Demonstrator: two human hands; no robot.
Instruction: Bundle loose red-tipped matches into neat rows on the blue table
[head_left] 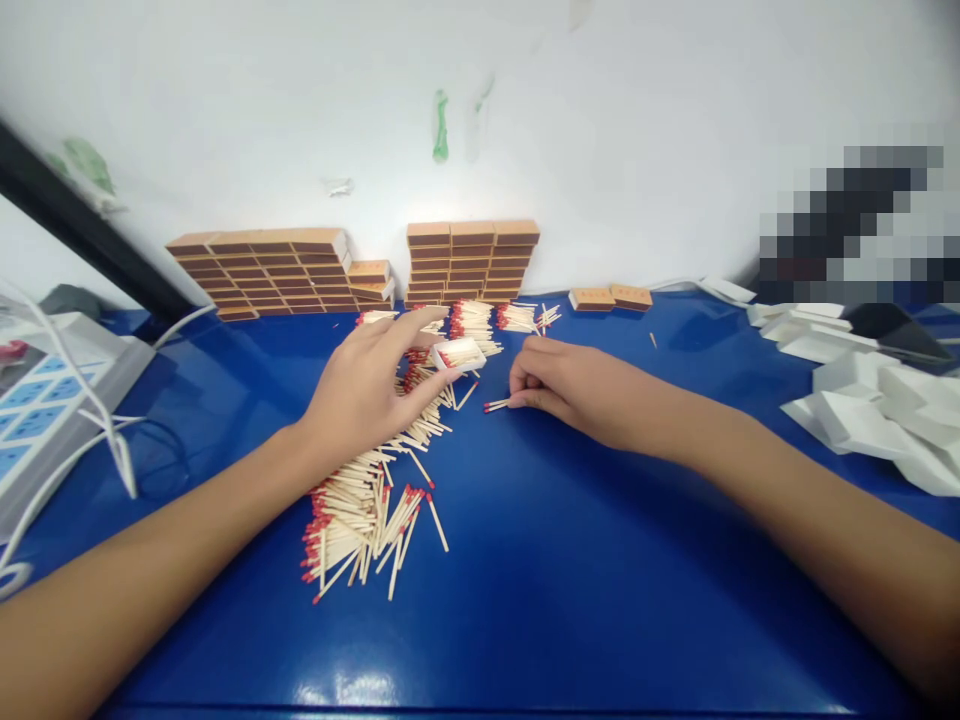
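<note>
My left hand point(371, 385) hovers over a long heap of red-tipped matches point(367, 500) on the blue table point(570, 590). Its thumb and fingers pinch a small white open matchbox tray point(460, 354) that holds some matches. My right hand point(570, 385) rests on the table to the right of the tray, fingers pressed together on a few matches point(496, 405) whose red heads point left. More matches point(487, 320) lie in bundles behind the tray.
Two stacks of brown matchboxes point(270, 270) point(471, 260) stand against the white wall, with two loose ones point(611, 297) to the right. White empty trays point(870, 400) pile at the right edge. A white power strip with cables point(52, 400) sits at the left.
</note>
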